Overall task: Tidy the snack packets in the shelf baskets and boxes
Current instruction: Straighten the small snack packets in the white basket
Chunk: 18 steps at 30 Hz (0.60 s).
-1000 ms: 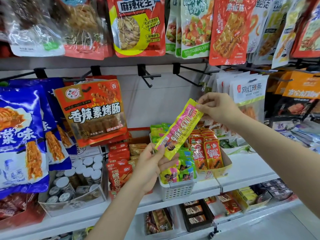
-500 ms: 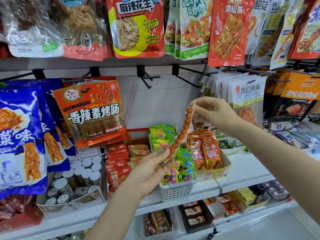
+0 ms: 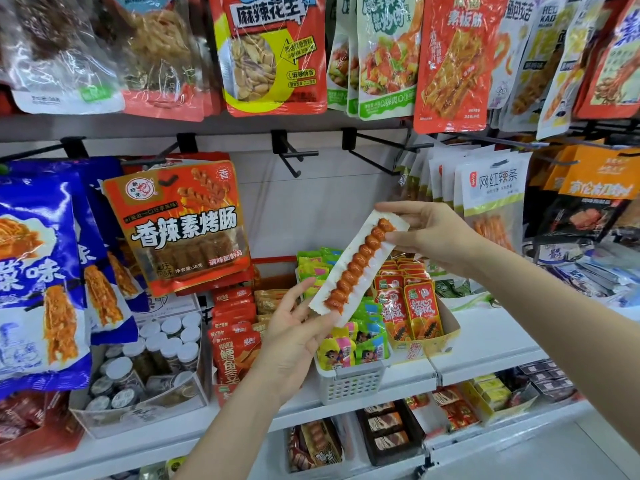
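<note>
A long snack packet (image 3: 358,263) hangs slanted between both hands, its clear back side facing me with an orange twisted stick inside. My right hand (image 3: 429,233) pinches its upper end. My left hand (image 3: 294,327) holds the lower end with thumb and fingers. Below it stands a white plastic basket (image 3: 349,382) full of small green and yellow packets. Beside that, a yellow cardboard box (image 3: 446,327) holds upright red packets.
Big snack bags hang on hooks above and to the left, among them an orange one (image 3: 180,223). A clear box of small jars (image 3: 145,362) and red packets (image 3: 235,327) sit left on the white shelf (image 3: 502,344). More boxes lie on the lower shelf.
The packet has been turned over: its yellow-pink printed front faced me a second ago, then it was edge-on, now the clear back shows. Both hands kept hold of its ends.
</note>
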### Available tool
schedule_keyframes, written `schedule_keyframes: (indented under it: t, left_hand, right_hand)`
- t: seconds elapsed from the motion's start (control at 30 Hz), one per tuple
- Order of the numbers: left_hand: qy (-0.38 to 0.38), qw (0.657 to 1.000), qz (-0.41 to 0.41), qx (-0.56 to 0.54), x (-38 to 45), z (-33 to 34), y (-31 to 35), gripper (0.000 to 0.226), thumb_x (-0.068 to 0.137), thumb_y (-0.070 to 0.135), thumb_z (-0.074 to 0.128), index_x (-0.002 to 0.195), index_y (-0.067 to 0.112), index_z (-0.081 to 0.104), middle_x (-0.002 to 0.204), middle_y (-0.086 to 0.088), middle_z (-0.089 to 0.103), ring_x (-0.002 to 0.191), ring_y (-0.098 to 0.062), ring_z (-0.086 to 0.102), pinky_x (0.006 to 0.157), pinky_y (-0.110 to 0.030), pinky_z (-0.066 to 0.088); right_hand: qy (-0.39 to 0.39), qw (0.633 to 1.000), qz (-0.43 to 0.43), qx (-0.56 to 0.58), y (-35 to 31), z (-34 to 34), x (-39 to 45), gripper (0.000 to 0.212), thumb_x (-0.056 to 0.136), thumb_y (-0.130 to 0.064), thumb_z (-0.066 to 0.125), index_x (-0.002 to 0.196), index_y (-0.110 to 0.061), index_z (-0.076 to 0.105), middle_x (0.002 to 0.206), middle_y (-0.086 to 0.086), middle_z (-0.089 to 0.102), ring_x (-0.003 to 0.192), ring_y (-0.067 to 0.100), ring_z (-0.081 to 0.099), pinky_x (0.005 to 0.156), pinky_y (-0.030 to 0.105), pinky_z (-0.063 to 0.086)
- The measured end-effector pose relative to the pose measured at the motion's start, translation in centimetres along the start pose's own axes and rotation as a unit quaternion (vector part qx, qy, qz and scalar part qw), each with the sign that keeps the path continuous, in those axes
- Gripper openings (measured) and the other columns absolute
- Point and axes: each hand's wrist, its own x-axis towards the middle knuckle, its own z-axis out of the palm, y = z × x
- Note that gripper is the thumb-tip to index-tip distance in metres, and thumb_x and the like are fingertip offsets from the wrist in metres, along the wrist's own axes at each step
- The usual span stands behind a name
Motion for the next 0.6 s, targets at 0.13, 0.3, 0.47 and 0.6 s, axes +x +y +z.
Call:
schedule_keyframes:
  t: [0.13, 0.3, 0.47, 0.6]
  left_hand:
    - [-0.012, 0.985, -0.137, -0.103, 0.0, 0.5, 0.6, 0.058, 0.089, 0.046, 0.058, 0.132, 0.009, 0.053, 0.126, -0.02, 0.065, 0.114, -0.036, 0.064, 0.085, -0.045, 0.058]
    - [-0.079, 0.961, -0.209, -0.164, 0.0, 1.0, 1.1, 0.049, 0.082, 0.014, 0.072, 0.126, -0.005, 0.06, 0.123, -0.027, 0.063, 0.085, -0.026, 0.067, 0.074, -0.03, 0.059]
    - [-0.073, 0.987, -0.133, -0.053, 0.6, 0.4, 1.0, 0.031, 0.079, 0.003, 0.068, 0.11, 0.003, 0.072, 0.097, -0.014, 0.068, 0.071, -0.02, 0.066, 0.065, -0.028, 0.058]
    - [0.026, 0.981, 0.011, 0.19, 1.6, -0.4, 0.8, 0.039, 0.075, 0.006, 0.073, 0.113, 0.008, 0.067, 0.1, -0.008, 0.074, 0.087, -0.017, 0.07, 0.073, -0.025, 0.058]
  right_hand:
    - [-0.027, 0.999, -0.001, 0.029, -0.2, -0.3, 0.0, 0.043, 0.089, 0.005, 0.062, 0.123, -0.021, 0.063, 0.101, 0.007, 0.075, 0.097, 0.021, 0.072, 0.079, 0.031, 0.06]
    - [-0.026, 0.995, -0.036, 0.094, -0.5, -0.1, 0.3, 0.033, 0.087, 0.015, 0.058, 0.105, -0.012, 0.065, 0.095, 0.012, 0.075, 0.091, 0.026, 0.072, 0.075, 0.029, 0.06]
    - [-0.039, 0.987, -0.023, 0.155, -0.3, -0.3, 0.5, 0.02, 0.09, 0.013, 0.052, 0.093, -0.004, 0.061, 0.115, 0.018, 0.069, 0.105, 0.028, 0.069, 0.083, 0.033, 0.059]
    - [-0.01, 0.976, 0.061, 0.21, -0.4, -0.8, 0.6, 0.025, 0.101, -0.007, 0.038, 0.097, -0.001, 0.062, 0.109, 0.023, 0.07, 0.099, 0.031, 0.071, 0.073, 0.029, 0.059]
